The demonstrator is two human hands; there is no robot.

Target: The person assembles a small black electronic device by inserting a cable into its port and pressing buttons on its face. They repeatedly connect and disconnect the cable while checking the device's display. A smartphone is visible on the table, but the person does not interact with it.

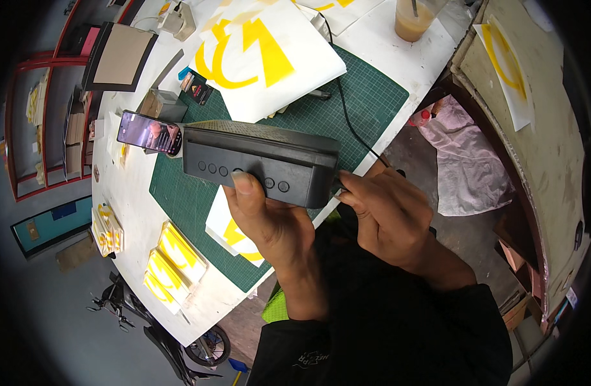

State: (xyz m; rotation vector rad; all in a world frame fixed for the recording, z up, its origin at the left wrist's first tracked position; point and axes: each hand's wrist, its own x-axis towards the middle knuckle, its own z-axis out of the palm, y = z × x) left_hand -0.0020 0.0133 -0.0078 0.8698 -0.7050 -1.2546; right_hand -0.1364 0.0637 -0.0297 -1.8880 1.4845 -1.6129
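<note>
A black box-shaped portable speaker (250,168) with a row of round buttons and a mesh grille is held up over the table. My left hand (270,222) is closed around its near side, the thumb resting on the button face. At the speaker's right end, my right hand (389,219) has its fingers pinched together against the casing. Something small and dark shows at those fingertips, too hidden to name. A black cable (345,103) runs down the table and passes behind my right hand; whether it joins the speaker cannot be seen.
Beneath lies a green cutting mat (372,83) on a white table (212,302). Yellow-printed white sheets (276,77) are piled behind the speaker. A lit phone (149,133) stands at left. A cup of brown drink (414,20) stands far right, and stacked printed pieces (173,264) lie near left.
</note>
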